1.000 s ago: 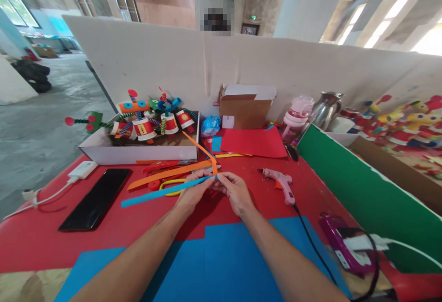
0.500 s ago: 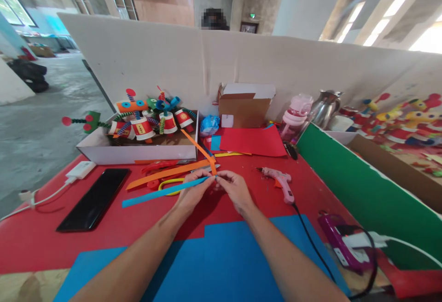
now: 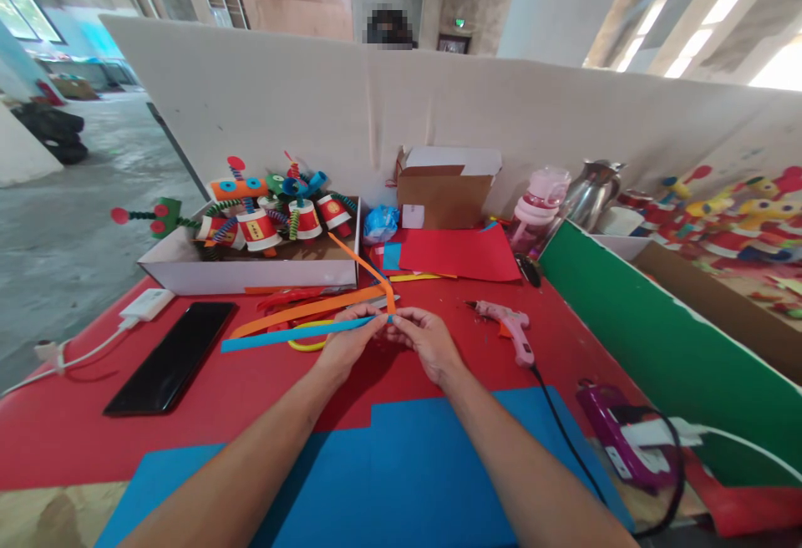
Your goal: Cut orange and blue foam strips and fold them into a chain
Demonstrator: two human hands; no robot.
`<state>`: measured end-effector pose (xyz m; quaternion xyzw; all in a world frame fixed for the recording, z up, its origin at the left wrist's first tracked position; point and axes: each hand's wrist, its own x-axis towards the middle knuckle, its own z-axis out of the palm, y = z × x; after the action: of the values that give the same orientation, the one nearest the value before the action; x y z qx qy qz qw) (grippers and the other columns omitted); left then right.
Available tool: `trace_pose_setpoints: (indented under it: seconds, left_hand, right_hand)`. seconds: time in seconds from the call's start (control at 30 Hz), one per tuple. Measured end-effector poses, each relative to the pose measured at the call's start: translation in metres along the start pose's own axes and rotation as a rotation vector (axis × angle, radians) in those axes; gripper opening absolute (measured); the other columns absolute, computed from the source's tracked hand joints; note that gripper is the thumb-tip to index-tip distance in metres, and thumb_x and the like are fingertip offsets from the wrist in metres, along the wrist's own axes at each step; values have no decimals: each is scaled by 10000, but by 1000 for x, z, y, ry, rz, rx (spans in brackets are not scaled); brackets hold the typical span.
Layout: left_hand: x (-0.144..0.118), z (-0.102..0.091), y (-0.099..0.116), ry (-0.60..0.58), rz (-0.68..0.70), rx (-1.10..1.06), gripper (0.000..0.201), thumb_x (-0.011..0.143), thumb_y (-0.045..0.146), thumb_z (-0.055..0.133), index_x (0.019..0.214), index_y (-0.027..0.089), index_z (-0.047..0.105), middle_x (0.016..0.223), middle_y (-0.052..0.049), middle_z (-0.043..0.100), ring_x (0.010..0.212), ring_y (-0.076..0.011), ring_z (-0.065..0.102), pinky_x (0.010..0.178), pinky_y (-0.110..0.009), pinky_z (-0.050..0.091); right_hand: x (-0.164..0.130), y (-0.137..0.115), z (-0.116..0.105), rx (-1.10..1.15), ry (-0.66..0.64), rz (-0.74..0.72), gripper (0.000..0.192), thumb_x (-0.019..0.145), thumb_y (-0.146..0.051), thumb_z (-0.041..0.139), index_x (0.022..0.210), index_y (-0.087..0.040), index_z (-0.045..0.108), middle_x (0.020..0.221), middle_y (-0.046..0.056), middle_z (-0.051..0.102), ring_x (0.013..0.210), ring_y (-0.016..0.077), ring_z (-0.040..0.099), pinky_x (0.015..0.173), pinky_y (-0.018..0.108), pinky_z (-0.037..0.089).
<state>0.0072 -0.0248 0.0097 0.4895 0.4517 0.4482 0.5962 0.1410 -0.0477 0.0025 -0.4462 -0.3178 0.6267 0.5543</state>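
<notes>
Left hand (image 3: 352, 346) and right hand (image 3: 423, 342) meet fingertip to fingertip, both pinched shut on the joined ends of a blue strip (image 3: 294, 335) and an orange strip (image 3: 313, 310), held just above the table (image 3: 251, 385). Judged stage: early, since the strips are joined at one end only and their lengths trail left, unfolded. Red table with blue sheet (image 3: 401, 481), glue gun (image 3: 510, 332), phone (image 3: 172, 357) and a box (image 3: 251, 274) of finished paper figures; white partition behind, bare concrete hall.

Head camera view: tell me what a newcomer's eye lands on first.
At centre, the left hand and right hand pinch a blue paper strip and an orange paper strip together at one end. Behind them to the left, a white box holds bright paper-cup figures; a pink glue gun lies to the right.
</notes>
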Motion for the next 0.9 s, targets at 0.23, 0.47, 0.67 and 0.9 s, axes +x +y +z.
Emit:
trace_pose_setpoints:
  seconds: [0.23,0.47,0.67,0.9]
  left_hand:
    - [0,0,-1,10,9,6,260,584,380,725,600,158,592,508,27,548,484,-88,468,480,-216,374]
    - [1,-1,-1,-9,49,-16,290,606,412,733,702,153,647,640,-7,645,625,-144,577,602,-255,463]
    - [0,0,-1,-45,18,-8,285,605,411,719,701,149,664,693,-26,681,663,-168,605,652,-284,488]
    - [4,-6,-2,-80,59,186,212,619,363,673,594,165,601,556,14,592,561,-138,533,571,-256,424]
  right_hand:
    - [-1,-1,0,17,7,11,336,488,-367,841,704,-165,682,605,-4,684,537,110,636,656,263,553]
    - [0,1,3,87,72,-45,306,492,-329,836,696,-173,669,621,-5,684,574,117,639,656,261,539]
    - [0,5,5,102,43,-24,306,480,-321,835,691,-182,662,630,-21,677,563,106,622,629,242,500]
    - [1,-6,-1,-45,52,-43,254,559,-362,793,702,-190,674,543,-60,590,473,62,491,470,195,360]
